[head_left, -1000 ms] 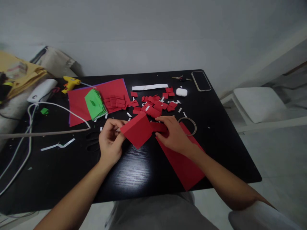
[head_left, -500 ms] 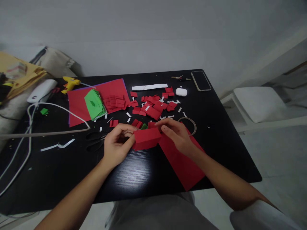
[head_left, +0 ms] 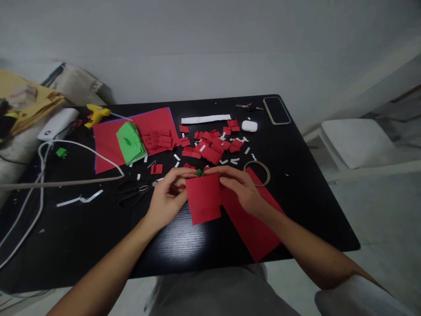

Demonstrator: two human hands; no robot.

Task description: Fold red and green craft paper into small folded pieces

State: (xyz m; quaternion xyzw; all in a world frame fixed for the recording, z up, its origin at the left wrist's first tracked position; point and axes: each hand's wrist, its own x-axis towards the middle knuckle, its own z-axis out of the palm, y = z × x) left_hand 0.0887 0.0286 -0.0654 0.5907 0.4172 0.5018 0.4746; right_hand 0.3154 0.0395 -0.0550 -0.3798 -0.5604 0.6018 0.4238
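Observation:
A creased red paper piece (head_left: 204, 198) is held up over the table's front half, its broad face toward me. My left hand (head_left: 167, 195) pinches its left edge. At its upper right, my right hand (head_left: 241, 186) has fingers behind the top edge and the thumb in front. Under my right hand and forearm lies a larger red sheet (head_left: 248, 219). Small folded red pieces (head_left: 212, 147) and white paper scraps are heaped just beyond my hands. Black-handled scissors (head_left: 130, 193) lie left of my left hand.
On the left are a green paper stack (head_left: 130, 142) on a red sheet (head_left: 107, 151), a yellow glue gun (head_left: 97, 115) and a white cable (head_left: 82, 181). A tape ring (head_left: 268, 173), white case (head_left: 249, 126), keys (head_left: 250, 106) and phone (head_left: 276, 110) lie right.
The red piece has turned from a folded, narrow strip shape to a taller, flatter face hanging lower. My left hand has shifted slightly right, uncovering more of the scissors.

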